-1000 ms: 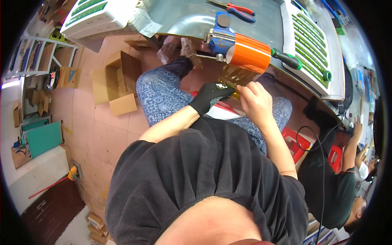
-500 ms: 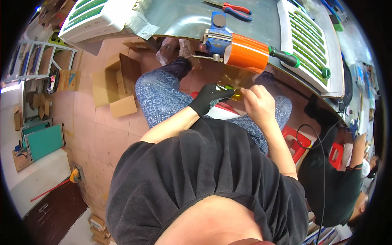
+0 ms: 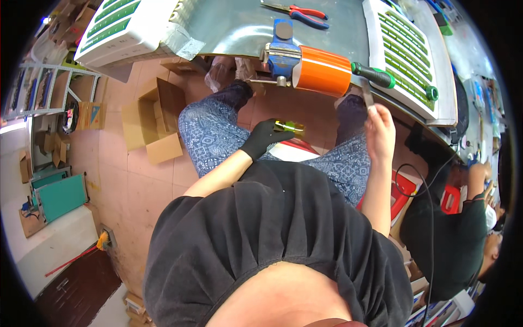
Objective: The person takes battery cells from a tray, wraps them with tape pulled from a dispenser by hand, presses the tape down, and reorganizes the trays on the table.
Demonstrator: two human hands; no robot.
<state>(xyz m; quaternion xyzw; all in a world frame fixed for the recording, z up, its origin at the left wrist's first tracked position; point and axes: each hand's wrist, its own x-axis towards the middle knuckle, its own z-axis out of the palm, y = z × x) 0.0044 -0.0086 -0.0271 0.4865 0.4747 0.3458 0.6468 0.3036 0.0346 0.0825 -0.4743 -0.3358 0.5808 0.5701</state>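
My left hand [image 3: 260, 139], in a black glove, is closed round a small shiny yellow-green piece [image 3: 290, 127] above my lap; its exact kind does not show. Out to the right, my bare right hand [image 3: 380, 129] pinches a thin, flat greyish-brown strip [image 3: 367, 94], which points up toward the bench edge. Just beyond the strip lies a screwdriver [image 3: 373, 74] with a black and green handle. A wide orange cylinder [image 3: 322, 72] sits against a blue bench vise [image 3: 283, 50] at the bench's front edge, between and beyond my hands.
Red-and-blue pliers [image 3: 305, 15] lie on the metal bench [image 3: 231, 27]. White trays of green strips stand at the right [image 3: 376, 60] and left [image 3: 139, 32]. An open cardboard box [image 3: 158, 122] is on the floor at left. A black cable [image 3: 431, 229] hangs at right, near another person [image 3: 447, 240].
My hands have parted: the right has moved right and up with the strip, the left slightly left with the yellow-green piece. The whole view has shifted slightly.
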